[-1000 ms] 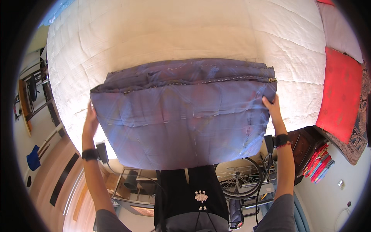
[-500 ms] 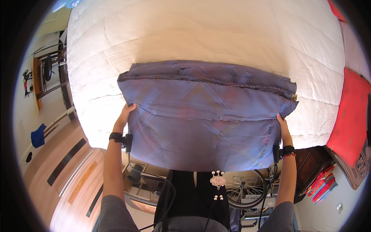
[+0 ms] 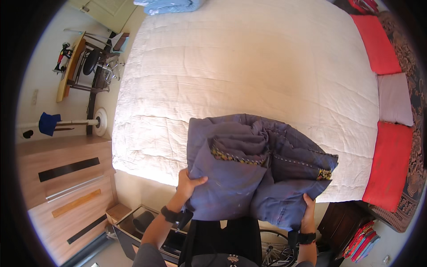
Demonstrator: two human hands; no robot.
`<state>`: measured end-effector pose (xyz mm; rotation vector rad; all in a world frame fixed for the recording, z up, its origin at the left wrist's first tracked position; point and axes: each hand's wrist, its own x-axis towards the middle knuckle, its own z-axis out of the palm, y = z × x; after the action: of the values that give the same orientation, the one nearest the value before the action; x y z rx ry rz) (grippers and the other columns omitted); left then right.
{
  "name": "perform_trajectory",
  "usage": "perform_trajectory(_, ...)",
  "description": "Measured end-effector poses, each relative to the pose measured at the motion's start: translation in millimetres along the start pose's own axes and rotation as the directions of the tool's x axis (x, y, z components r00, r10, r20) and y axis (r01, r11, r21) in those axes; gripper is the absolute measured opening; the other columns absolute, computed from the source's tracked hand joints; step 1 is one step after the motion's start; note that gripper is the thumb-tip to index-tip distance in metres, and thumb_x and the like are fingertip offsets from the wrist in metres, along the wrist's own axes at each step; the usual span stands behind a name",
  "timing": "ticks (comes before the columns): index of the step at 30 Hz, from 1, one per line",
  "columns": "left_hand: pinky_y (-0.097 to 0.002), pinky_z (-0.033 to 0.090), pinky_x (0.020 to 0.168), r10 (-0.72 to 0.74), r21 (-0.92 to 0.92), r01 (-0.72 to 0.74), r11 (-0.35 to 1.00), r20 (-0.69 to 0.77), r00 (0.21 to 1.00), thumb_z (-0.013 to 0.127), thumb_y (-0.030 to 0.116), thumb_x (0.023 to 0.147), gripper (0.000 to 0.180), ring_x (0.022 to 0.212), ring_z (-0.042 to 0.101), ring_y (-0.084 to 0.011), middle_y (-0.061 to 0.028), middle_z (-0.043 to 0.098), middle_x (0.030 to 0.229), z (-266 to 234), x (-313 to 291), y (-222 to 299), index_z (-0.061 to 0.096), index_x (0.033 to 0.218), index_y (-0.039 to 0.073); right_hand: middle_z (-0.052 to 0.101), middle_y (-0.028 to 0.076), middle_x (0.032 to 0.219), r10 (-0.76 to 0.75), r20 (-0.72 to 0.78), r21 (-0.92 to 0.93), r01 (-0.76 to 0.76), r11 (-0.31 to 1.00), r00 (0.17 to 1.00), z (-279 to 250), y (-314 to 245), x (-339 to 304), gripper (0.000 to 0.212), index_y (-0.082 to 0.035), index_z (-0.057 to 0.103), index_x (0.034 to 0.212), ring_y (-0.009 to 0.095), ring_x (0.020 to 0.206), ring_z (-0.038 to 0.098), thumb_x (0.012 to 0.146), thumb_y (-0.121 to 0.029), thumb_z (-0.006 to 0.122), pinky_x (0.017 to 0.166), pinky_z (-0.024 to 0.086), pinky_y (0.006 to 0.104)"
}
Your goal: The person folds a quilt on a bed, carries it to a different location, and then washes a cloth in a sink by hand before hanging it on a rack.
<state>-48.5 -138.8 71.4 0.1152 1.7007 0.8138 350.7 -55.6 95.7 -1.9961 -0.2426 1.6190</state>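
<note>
A thick purple-blue quilt [image 3: 227, 191] lies folded in layers at the near edge of the bed, partly hanging over it. It is buckled in the middle, and a flowered inner edge with pale stitches shows between the folds. My left hand [image 3: 188, 183] grips its left side, thumb on top and fingers hidden beneath. On the other side my right hand [image 3: 308, 212] holds the near right corner, thumb over the cloth. Both wrists wear black straps.
The bed has a cream cover [image 3: 267, 66]. Red cushions [image 3: 388, 164] line its right side; a folded light-blue bedding piece [image 3: 171, 5] sits at the far left. A wooden cabinet [image 3: 75, 173] and a white stand fan [image 3: 100, 122] stand left. A wheel [image 3: 273, 249] shows below.
The quilt has been drawn nearer and to the right, its two halves bending inward and bunching in the middle. My hands have come closer together, still holding its sides. The view has shifted.
</note>
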Motion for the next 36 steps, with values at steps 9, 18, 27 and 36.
perform_trajectory(9,-0.0283,0.048,0.072,0.386,-0.033,-0.4,0.916,-0.199,0.901,0.08,0.011,0.056,0.043,0.075,0.062,-0.0167,-0.0124,0.066,0.082,-25.9,-112.4,-43.3,0.06,0.089,-0.008,0.051,0.015,0.111,-0.134,0.23,-0.157,0.173,0.972,0.964,53.2,-42.5,-51.3,0.066,-0.001,0.035,0.126,0.029,0.097,0.054,0.063,-0.007,0.057,0.084,0.046,0.0361)
perform_trajectory(18,-0.0292,0.048,0.068,0.248,0.11,-0.228,0.967,-0.606,0.756,0.08,0.019,0.058,0.044,0.07,0.062,-0.017,-0.0138,0.066,0.076,-98.8,-168.7,-104.4,0.06,0.086,-0.009,0.061,0.015,0.092,0.032,0.615,-0.385,0.264,0.884,0.788,185.7,40.6,-19.5,0.047,0.007,0.053,0.105,0.026,0.079,0.061,0.064,-0.009,0.069,0.073,0.051,0.0344)
perform_trajectory(27,-0.0301,0.048,0.068,0.159,-0.043,-0.331,0.943,-0.814,0.559,0.078,0.013,0.058,0.038,0.069,0.061,-0.0175,-0.0131,0.066,0.078,-165.7,-213.7,-100.9,0.06,0.084,-0.009,0.063,0.015,0.09,0.225,0.805,-0.478,0.377,0.793,0.548,317.8,98.0,-40.3,0.04,0.007,0.056,0.101,0.026,0.075,0.062,0.066,-0.008,0.066,0.072,0.051,0.0347)
perform_trajectory(36,-0.0314,0.048,0.071,0.248,0.161,-0.226,0.961,-0.865,0.437,0.078,0.018,0.056,0.046,0.071,0.061,-0.0193,-0.0155,0.065,0.077,-253.6,-189.1,-82.4,0.059,0.087,-0.009,0.063,0.015,0.091,0.395,0.776,-0.52,0.144,0.842,0.491,420.3,199.6,-49.3,0.048,0.009,0.057,0.099,0.023,0.081,0.062,0.06,-0.011,0.077,0.074,0.049,0.0316)
